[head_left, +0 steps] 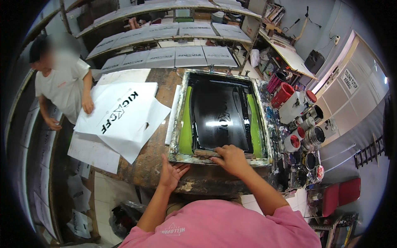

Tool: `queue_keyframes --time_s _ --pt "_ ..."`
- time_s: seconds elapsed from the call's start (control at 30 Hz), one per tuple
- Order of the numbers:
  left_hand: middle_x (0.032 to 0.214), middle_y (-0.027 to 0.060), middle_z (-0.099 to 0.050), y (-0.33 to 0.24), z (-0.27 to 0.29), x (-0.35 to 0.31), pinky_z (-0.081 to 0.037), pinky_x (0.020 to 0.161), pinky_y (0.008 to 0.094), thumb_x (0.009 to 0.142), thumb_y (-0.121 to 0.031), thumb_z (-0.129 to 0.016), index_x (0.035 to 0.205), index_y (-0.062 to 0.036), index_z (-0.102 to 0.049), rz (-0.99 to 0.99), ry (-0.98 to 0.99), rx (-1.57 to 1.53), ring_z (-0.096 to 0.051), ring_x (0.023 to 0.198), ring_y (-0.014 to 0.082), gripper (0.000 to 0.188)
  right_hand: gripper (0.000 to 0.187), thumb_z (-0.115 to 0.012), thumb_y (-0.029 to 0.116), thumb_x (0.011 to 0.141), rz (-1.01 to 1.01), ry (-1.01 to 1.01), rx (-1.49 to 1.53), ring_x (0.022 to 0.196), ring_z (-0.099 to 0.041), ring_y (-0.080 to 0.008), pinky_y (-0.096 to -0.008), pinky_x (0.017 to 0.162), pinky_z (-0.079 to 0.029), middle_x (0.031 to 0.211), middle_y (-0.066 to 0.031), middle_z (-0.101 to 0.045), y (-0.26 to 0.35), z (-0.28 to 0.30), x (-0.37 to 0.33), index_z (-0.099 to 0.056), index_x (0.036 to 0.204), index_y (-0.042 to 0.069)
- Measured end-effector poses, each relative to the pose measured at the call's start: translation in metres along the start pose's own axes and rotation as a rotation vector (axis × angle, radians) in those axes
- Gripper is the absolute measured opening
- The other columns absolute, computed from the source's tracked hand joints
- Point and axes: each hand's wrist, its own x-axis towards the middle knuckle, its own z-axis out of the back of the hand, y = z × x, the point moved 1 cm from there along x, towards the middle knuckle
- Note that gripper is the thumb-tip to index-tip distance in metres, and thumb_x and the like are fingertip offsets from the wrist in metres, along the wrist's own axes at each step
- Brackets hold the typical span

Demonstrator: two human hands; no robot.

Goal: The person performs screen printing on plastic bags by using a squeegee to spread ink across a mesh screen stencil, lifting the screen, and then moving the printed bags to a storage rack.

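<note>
A screen printing frame (pixel 268 140) lies on the worktable in front of me, its rim smeared with paint. Glossy black ink (pixel 215 103) covers the middle of the mesh, with green strips (pixel 186 124) along both sides. My right hand (pixel 230 159) is closed on a wooden-handled squeegee (pixel 203 153) at the frame's near end. The squeegee's blade is hidden. By the near left corner of the frame, my left hand (pixel 173 173) is open with its fingers stretched out. Whether those fingers touch the frame's underside, I cannot tell.
Printed white sheets (pixel 124 107) overlap on the table's left, beside a co-worker (pixel 62 82). Racks (pixel 173 31) holding more sheets stand behind. Ink tubs (pixel 294 138) crowd the right side, near a red chair (pixel 339 198). A plastic bag (pixel 126 217) sits on the floor.
</note>
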Motion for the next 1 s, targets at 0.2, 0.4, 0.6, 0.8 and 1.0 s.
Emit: queue_keyframes --time_s 0.2,0.4,0.6,0.8,1.0 --pt "0.152 0.0256 -0.053 0.005 0.015 -0.002 -0.040 0.122 0.0605 0.101 -0.083 -0.033 0.162 -0.0045 -0.034 0.001 0.107 0.048 -0.053 0.142 0.0406 0.099 0.045 -0.083 0.034 0.087 0.042 -0.056 -0.080 0.093 -0.064 -0.0319 -0.0442 0.074 -0.057 0.101 -0.0109 -0.065 -0.027 -0.032 0.029 -0.072 0.121 0.007" --pt "0.158 0.0221 -0.050 0.006 0.028 -0.002 -0.036 0.122 0.0661 0.097 -0.088 -0.035 0.164 -0.0024 -0.029 0.032 0.177 -0.023 -0.050 0.146 0.0407 0.109 0.041 -0.081 0.039 0.088 0.035 -0.118 -0.159 0.096 -0.066 -0.0323 -0.0470 0.077 -0.058 0.101 -0.0094 -0.064 -0.106 -0.048 0.155 -0.071 0.117 0.012" --pt "0.155 0.0233 -0.052 0.006 0.032 -0.005 -0.034 0.123 0.0692 0.090 -0.089 -0.048 0.162 -0.0008 -0.032 0.009 0.231 -0.099 -0.053 0.143 0.0416 0.114 0.041 -0.072 0.051 0.095 0.070 -0.232 -0.233 0.095 -0.069 -0.0333 -0.0479 0.077 -0.058 0.097 -0.0104 -0.066 -0.183 -0.052 0.281 -0.075 0.112 0.013" --pt "0.154 0.0271 -0.055 0.008 0.038 -0.002 -0.030 0.125 0.0705 0.092 -0.087 -0.046 0.156 0.0004 -0.045 -0.047 0.362 -0.210 -0.050 0.145 0.0453 0.108 0.057 -0.057 0.066 0.100 0.089 0.059 -0.151 0.098 -0.073 -0.0372 -0.0525 0.082 -0.057 0.096 -0.0157 -0.075 -0.222 -0.015 0.350 -0.074 0.105 0.012" --pt "0.149 0.0274 -0.060 0.011 0.041 0.002 -0.028 0.127 0.0687 0.096 -0.085 -0.037 0.146 -0.0010 -0.060 -0.073 0.393 -0.222 -0.053 0.144 0.0459 0.100 0.055 -0.058 0.063 0.101 0.049 -0.103 -0.270 0.093 -0.073 -0.0393 -0.0529 0.078 -0.057 0.093 -0.0171 -0.075 -0.217 -0.034 0.334 -0.073 0.106 0.011"
